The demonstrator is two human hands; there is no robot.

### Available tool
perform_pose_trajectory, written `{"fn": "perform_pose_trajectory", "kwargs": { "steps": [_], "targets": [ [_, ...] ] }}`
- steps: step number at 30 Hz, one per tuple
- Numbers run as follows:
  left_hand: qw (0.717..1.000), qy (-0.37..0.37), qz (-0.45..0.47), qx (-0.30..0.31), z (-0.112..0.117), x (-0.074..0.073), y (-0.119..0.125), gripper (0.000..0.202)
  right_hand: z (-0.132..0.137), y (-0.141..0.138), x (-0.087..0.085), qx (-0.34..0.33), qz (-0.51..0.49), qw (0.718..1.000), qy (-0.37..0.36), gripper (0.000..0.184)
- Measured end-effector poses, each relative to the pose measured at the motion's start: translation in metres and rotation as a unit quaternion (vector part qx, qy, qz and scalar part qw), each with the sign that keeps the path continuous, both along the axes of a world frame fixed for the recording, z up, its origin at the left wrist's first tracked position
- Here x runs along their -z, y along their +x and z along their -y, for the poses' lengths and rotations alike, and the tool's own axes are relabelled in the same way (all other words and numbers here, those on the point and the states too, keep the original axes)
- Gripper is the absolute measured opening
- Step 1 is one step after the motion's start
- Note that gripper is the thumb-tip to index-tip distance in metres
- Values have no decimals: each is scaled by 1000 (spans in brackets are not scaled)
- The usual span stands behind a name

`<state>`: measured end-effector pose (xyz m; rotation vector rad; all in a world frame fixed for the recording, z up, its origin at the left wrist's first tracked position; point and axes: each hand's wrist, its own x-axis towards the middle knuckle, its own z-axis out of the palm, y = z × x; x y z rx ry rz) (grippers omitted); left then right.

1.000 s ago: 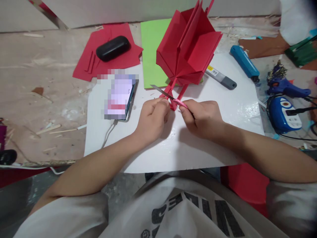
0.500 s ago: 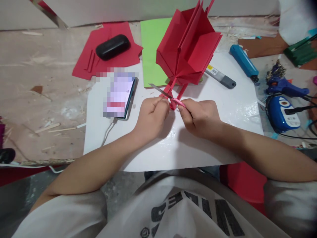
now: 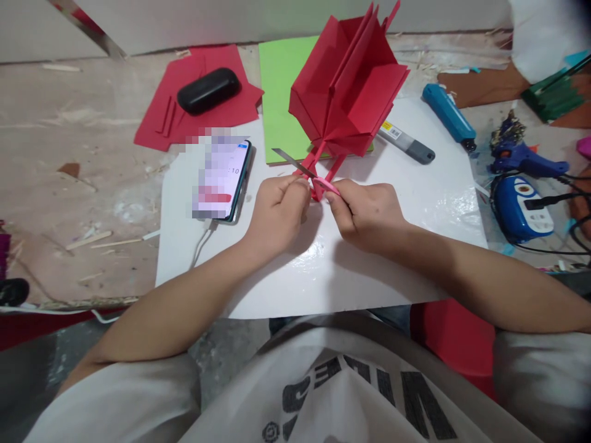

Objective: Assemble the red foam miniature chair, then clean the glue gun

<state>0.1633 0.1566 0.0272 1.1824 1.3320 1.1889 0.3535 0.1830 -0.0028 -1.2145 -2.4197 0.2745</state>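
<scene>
A folded red paper model with thin red legs stands at the far side of the white board, tilted to the right. My left hand is closed, its fingers pinching the model's narrow red leg at the near end. In the fist of my right hand is a pink-handled craft knife. Its grey blade points up and to the left, lying across the leg just above my left fingers. The exact spot where the blade meets the paper is hard to make out.
Left of my hands lies a phone on a cable. Behind are a black case on red paper and a green sheet. To the right sit a grey cutter, a blue tool, a glue gun and a blue power socket.
The whole view has shifted slightly. My hands and the knife have moved a little left, with the blade still across the red leg. My grips look the same.
</scene>
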Motion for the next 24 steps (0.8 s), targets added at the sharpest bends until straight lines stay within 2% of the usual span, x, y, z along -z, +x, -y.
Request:
{"fn": "perform_pose_trajectory", "kwargs": {
  "steps": [4,17,20,24],
  "targets": [
    [999,-15,44,-10,-4,0,-1,57,2,2,-1,10,25,1000,-16,48],
    [1000,-8,11,18,-4,8,-4,59,0,-6,10,8,-11,1000,10,51],
    [1000,2,21,10,-5,10,-4,56,-2,-10,8,-3,-3,1000,5,50],
    [999,-20,48,7,-6,10,-4,57,-3,-9,4,-10,1,1000,-6,51]
  ]
}}
